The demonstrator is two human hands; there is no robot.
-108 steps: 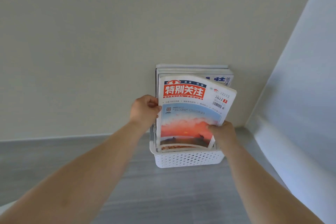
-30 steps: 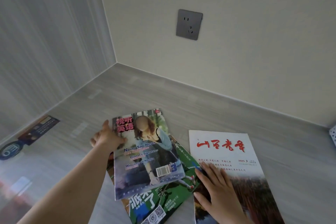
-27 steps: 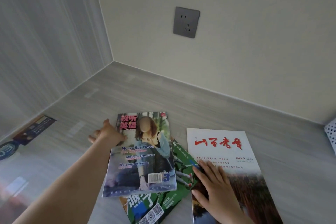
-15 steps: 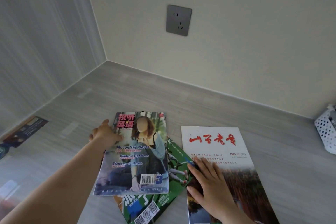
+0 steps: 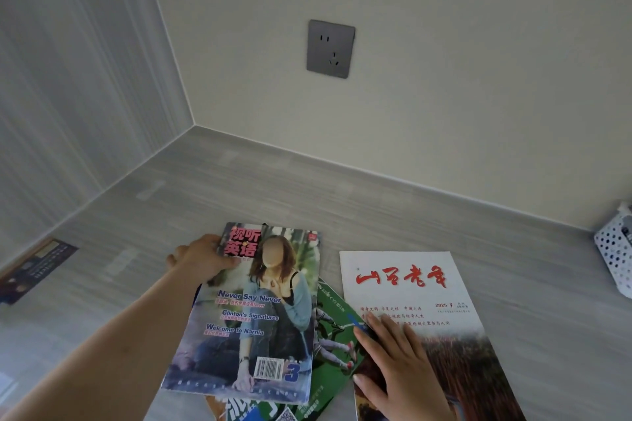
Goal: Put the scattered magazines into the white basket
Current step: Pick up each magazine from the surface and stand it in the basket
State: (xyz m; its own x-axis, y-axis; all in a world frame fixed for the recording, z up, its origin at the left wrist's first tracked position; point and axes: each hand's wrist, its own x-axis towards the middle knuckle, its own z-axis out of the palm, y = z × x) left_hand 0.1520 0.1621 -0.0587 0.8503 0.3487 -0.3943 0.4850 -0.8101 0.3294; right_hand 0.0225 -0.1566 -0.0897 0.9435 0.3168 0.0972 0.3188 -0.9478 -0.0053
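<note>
now the left hand (image 5: pixel 201 258) pinches the top left corner of the magazine with a woman on the cover (image 5: pixel 253 314): the thumb lies curled on the cover and the other fingers are hidden under it. this magazine lies tilted over a green magazine (image 5: pixel 330 335), covering its left part. the right hand (image 5: pixel 400 366) rests flat, its fingers (image 5: pixel 376 325) straight and slightly spread, on the left edge of the white magazine with the red title (image 5: pixel 410 287), with the outermost finger reaching over the green one's edge. all three magazines are on the grey desk (image 5: pixel 342 195). the white basket (image 5: pixel 614 256) stands at the far right edge of the view, well apart from them. a grey wall socket (image 5: pixel 330 48) sits above.
</note>
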